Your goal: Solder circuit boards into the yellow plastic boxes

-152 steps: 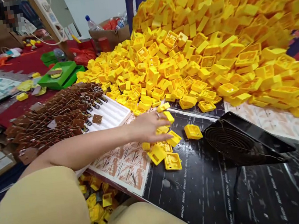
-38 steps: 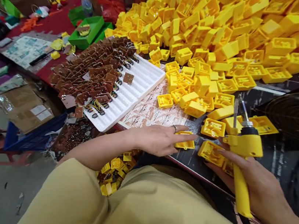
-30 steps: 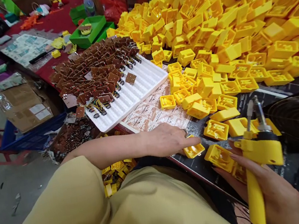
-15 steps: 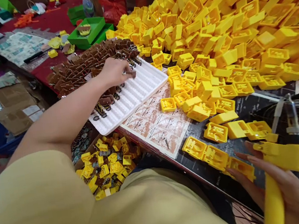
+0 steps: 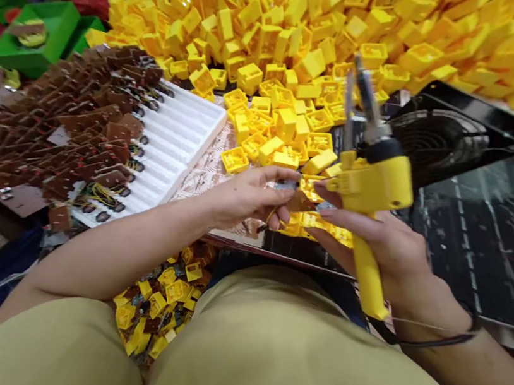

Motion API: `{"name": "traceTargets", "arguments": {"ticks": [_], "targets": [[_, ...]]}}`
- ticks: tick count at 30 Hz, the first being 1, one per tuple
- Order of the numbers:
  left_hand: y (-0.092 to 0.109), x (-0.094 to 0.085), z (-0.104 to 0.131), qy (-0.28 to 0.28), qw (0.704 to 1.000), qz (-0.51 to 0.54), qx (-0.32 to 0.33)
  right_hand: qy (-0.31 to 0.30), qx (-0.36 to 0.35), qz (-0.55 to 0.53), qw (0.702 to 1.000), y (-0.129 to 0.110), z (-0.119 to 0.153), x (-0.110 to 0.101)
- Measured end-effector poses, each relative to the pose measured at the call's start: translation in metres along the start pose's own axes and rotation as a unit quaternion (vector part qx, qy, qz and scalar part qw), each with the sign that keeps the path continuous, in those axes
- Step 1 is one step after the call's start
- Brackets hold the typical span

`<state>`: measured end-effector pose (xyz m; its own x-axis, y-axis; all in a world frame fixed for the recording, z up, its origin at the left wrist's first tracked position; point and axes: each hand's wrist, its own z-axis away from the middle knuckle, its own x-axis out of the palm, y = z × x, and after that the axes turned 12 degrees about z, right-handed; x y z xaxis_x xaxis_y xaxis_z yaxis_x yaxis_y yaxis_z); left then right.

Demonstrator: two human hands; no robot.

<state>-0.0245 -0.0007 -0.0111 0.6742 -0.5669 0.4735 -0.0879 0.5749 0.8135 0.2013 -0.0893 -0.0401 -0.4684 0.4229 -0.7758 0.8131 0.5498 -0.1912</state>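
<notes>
My right hand is closed around the handle of a yellow soldering gun, its metal tip pointing up and away. The fingertips reach toward my left hand. Between the fingers of my left hand is a small brown circuit board, partly hidden and blurred, with a thin wire and a dark end hanging below. Under both hands lies a row of open yellow plastic cases at the table edge. To the left, brown circuit boards with wires lie piled on a white ridged foam tray.
A large heap of yellow cases covers the back and right. A black fan-like unit stands at the right on the dark tabletop. Green trays sit at the back left. Below the edge is a pile of yellow parts.
My left hand has come from the foam tray to the row of yellow cases, bringing the circuit board. The soldering gun and both hands are now close together; the view has shifted.
</notes>
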Motion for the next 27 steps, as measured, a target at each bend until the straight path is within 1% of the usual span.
{"name": "traceTargets", "arguments": {"ticks": [1,3,5,7,9,11,13,15,16,18,21,23,25,26,27], "targets": [[-0.006,0.005,-0.001,-0.015,0.999,0.043,-0.026,0.015,-0.013,0.009,1.000,-0.002,0.000,0.000],[-0.014,0.009,0.003,-0.022,0.993,0.105,-0.045,0.052,-0.029,0.033,0.998,-0.003,0.001,0.001],[-0.020,0.005,0.010,-0.022,0.993,0.111,-0.019,0.083,-0.027,0.062,0.994,0.000,0.004,0.001],[-0.028,0.000,0.018,-0.020,0.997,0.072,0.022,0.098,-0.032,0.085,0.991,0.003,0.007,0.001],[-0.036,-0.002,0.024,-0.009,0.998,0.023,0.051,0.097,-0.051,0.098,0.989,0.007,0.008,0.000],[-0.040,0.000,0.028,0.023,0.995,-0.037,0.087,0.086,-0.074,0.104,0.988,0.009,0.008,-0.002],[-0.036,0.005,0.030,0.072,0.980,-0.121,0.139,0.065,-0.092,0.105,0.988,0.011,0.007,-0.003],[-0.027,0.008,0.032,0.104,0.956,-0.199,0.189,0.040,-0.096,0.090,0.991,0.010,0.006,-0.005],[-0.022,0.008,0.032,0.113,0.945,-0.228,0.208,0.035,-0.091,0.076,0.992,0.009,0.005,-0.005],[-0.016,0.005,0.030,0.125,0.926,-0.263,0.240,0.045,-0.060,0.043,0.996,0.003,0.004,-0.007],[-0.022,-0.004,0.026,0.153,0.890,-0.327,0.279,0.092,0.019,0.004,0.996,-0.009,0.002,-0.009],[-0.032,-0.007,0.024,0.139,0.865,-0.374,0.303,0.107,0.075,-0.033,0.991,-0.016,-0.001,-0.011],[-0.040,-0.003,0.022,0.104,0.847,-0.399,0.334,0.108,0.113,-0.069,0.985,-0.021,-0.002,-0.011],[-0.043,0.002,0.021,0.093,0.845,-0.395,0.349,0.108,0.124,-0.080,0.983,-0.023,-0.003,-0.010],[-0.045,0.009,0.020,0.093,0.848,-0.379,0.360,0.110,0.128,-0.084,0.982,-0.025,-0.003,-0.009]]}}
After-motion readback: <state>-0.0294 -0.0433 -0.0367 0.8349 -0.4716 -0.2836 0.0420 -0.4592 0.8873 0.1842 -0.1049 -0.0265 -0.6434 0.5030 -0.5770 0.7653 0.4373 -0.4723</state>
